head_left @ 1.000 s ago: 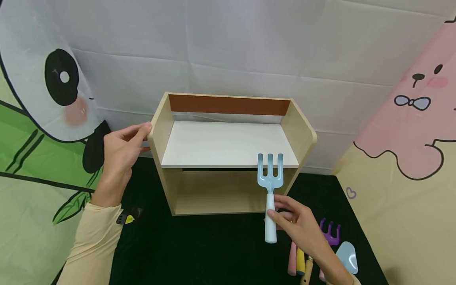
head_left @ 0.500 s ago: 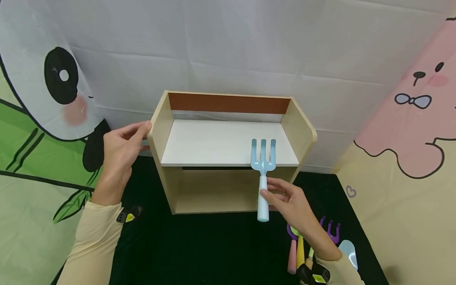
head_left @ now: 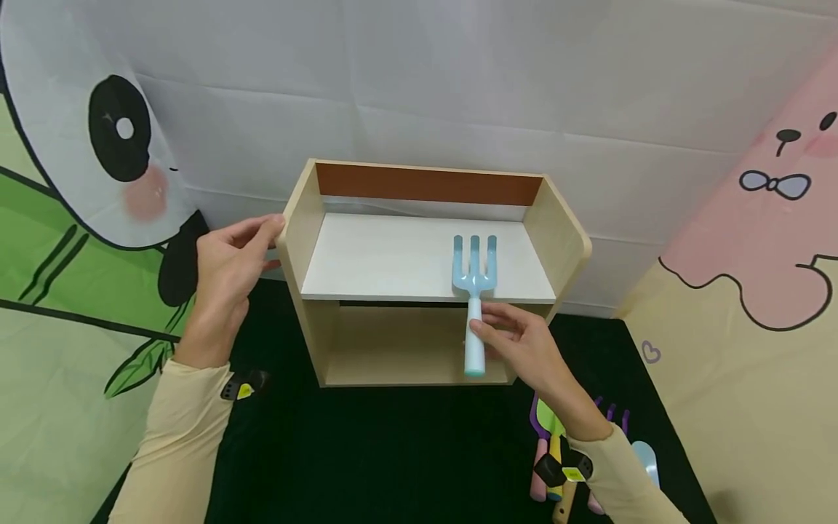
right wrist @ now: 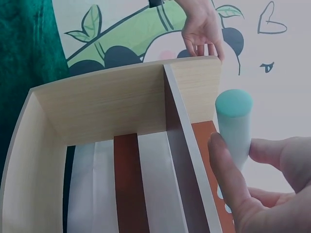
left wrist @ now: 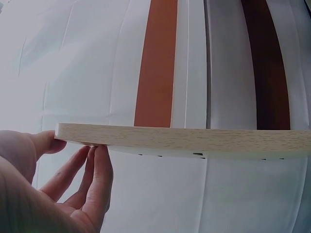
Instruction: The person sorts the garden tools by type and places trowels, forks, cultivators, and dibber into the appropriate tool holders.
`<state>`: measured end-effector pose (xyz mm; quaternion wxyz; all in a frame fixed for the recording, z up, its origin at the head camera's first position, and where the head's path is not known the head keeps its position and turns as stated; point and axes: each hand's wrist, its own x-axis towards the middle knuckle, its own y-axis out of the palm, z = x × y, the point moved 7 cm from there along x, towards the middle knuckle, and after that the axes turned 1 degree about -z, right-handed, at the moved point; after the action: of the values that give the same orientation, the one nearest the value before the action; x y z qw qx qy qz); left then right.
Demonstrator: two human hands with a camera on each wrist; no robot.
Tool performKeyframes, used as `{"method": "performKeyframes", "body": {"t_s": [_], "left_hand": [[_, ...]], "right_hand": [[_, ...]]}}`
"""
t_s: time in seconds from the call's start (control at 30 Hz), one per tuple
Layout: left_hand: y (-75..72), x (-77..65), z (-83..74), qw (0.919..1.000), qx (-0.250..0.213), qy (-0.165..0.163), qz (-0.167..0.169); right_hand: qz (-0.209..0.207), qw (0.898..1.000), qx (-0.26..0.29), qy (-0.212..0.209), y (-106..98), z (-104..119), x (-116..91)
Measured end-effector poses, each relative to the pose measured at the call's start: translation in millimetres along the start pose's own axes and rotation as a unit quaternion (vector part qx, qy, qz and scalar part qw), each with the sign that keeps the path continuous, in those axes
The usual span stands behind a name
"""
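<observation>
My right hand (head_left: 524,346) pinches the handle of a light blue hand fork (head_left: 474,280) between thumb and fingers. Tines up, the fork is held in front of a small two-tier wooden shelf unit (head_left: 428,297), overlapping the front edge of its white upper board in the head view. The right wrist view shows the turquoise end of the fork's handle (right wrist: 234,116) and the fingers round it. My left hand (head_left: 229,284) touches the outer side of the unit's left panel near its front corner. In the left wrist view, its thumb and fairly straight fingers meet that panel (left wrist: 184,140).
Several toy garden tools lie at the right on the dark green cloth (head_left: 366,451), including a lime green trowel (head_left: 548,418), a purple rake (head_left: 610,411) and a light blue blade (head_left: 647,460). My right forearm partly covers them. A white printed cloth (head_left: 425,80) hangs behind the shelf.
My right hand has carried the fork up and left, from low at the unit's right to in front of its upper board. The left hand stays at the panel. The view has shifted slightly.
</observation>
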<state>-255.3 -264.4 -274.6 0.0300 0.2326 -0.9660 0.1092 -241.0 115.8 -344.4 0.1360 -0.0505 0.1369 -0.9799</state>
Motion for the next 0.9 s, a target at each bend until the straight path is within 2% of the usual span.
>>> {"method": "performKeyframes", "body": {"t_s": [0.7,0.9], "left_hand": [[1.1,-1.5,-2.2,0.9999,-0.001,0.014,-0.007],[1.0,-1.8,-2.3,0.9999,0.0,0.013,-0.008]], "right_hand": [[0.017,1.0,0.013,0.022,20.9,18.7,41.7],[0.025,0.999,0.012,0.033,30.7,30.6,51.5]]}}
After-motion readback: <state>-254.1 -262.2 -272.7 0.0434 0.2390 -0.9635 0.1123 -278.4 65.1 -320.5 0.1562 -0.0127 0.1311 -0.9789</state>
